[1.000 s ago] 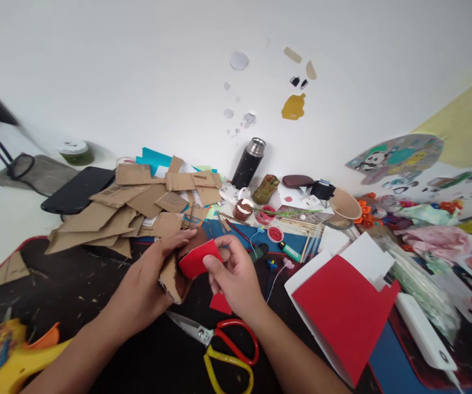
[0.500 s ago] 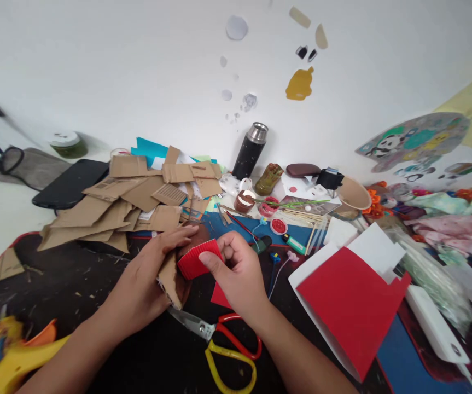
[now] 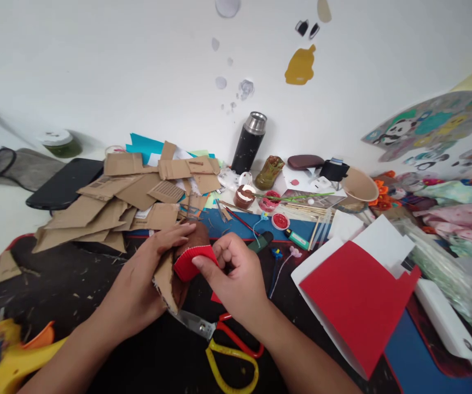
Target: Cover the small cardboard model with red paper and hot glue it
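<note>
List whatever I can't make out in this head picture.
All in the head view:
Scissors: tip hidden by the cardboard piece.
Red ribbed strip: right end covered by the right hand.
Flat red scrap: mostly behind that hand.
Yellow tool: partly hidden by the left forearm.
Green-and-white item: markings too small.

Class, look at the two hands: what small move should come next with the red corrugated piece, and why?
Probably, the right hand should ease the red corrugated piece flush against the brown cardboard form. It pinches the piece by one end, the piece curves close over the form, and the left hand holds that form. Whether the two touch is hard to tell.
</note>
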Motion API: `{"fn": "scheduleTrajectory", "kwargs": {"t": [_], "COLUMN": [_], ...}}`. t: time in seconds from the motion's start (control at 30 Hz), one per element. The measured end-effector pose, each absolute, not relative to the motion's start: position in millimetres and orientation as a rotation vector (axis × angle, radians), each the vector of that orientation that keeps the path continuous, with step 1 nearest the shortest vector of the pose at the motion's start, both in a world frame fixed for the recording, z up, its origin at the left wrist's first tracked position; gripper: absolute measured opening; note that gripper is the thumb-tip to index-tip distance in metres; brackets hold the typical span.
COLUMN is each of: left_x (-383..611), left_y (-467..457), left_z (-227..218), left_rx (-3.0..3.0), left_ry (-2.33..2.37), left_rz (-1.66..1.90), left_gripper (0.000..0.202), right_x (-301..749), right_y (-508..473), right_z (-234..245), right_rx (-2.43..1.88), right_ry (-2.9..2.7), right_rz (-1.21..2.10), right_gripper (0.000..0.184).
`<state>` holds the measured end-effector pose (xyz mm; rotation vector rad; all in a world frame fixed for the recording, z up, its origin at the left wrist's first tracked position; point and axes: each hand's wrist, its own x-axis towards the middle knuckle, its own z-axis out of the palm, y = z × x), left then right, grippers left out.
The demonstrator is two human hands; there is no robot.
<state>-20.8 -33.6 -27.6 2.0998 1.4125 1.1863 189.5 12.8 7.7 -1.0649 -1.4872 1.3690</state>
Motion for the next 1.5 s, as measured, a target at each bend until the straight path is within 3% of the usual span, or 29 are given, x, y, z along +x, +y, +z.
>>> {"fn": "scheduleTrajectory", "kwargs": {"t": [0.6,1.07,1.5], "left_x": [-16,-16,-12], "left_y": [-29,-30,-31], "left_z": [-21,-29,-26], "left_rx": [2.187,2.230,2.208], "left_ry": [1.467,1.469,1.544], "left_rz": [1.211,1.191,1.225], "left_gripper": [0.048,0.062,0.051], "right_x": [190,187,185], "right_y": [13,12,11], "right_z": [-6,-7,-7], "right_rx": [-1.127,-1.215,-1.181], "right_ry": [-1.559,-1.521,-1.470], "right_rz": [1.309,1.403,1.460], "right_gripper": [0.037,0.045,0.045]}}
